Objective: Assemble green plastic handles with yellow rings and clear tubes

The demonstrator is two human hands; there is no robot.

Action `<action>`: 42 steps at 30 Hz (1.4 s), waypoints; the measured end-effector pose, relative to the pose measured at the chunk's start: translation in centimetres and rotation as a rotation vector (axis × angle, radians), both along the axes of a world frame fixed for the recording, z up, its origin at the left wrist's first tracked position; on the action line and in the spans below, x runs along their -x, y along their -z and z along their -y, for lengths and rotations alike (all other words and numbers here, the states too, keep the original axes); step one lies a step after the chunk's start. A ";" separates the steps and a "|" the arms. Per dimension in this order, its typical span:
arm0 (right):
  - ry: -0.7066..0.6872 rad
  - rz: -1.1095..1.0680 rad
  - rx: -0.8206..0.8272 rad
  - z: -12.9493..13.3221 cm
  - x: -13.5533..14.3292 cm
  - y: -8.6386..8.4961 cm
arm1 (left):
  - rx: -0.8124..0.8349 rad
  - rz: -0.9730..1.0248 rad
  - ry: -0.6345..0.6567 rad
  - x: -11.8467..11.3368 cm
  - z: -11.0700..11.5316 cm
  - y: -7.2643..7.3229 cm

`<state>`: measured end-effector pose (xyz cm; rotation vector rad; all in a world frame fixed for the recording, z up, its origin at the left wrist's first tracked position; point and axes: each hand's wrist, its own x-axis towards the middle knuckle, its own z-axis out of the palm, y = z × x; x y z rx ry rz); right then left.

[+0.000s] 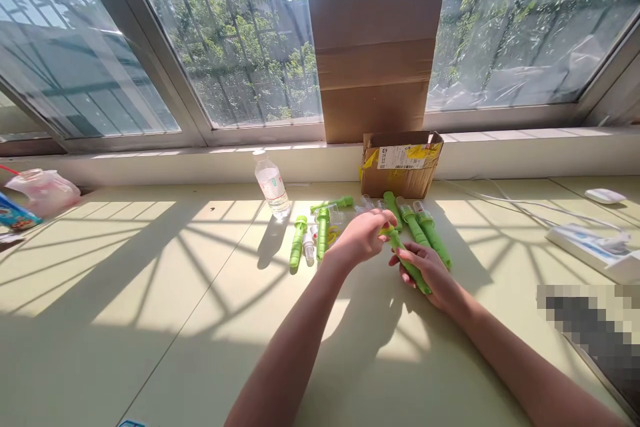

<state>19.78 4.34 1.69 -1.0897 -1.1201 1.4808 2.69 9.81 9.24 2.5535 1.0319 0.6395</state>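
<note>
A green plastic tube (413, 271) slants between my two hands above the table. My right hand (431, 273) wraps round its lower part. At its upper end, my left hand (367, 232) pinches the top, with the fingertips partly hiding that end. More green tubes with ribbed bodies lie about: one green tube (298, 243) on the left, another green tube (323, 230) beside it, and several on the right, such as the green tube (436, 240). Between the left ones lies a small clear-and-white piece (309, 248). Clear plastic parts (340, 215) lie behind my left hand.
A clear bottle (273, 185) stands at the back left of the tubes. Behind them is a small cardboard box (400, 177), below a tall cardboard sheet (377, 40). A white power strip (595, 250) with cables lies right; a pink bag (43, 190) sits far left.
</note>
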 end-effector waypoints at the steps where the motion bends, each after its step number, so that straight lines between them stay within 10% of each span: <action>1: -0.005 0.001 -0.002 0.0 0.0 0.0 | -0.002 0.007 -0.001 0.0 0.0 0.0; 42: -0.073 -0.059 -0.005 -0.1 0.0 0.1 | -0.014 -0.003 0.003 -0.2 -0.1 0.3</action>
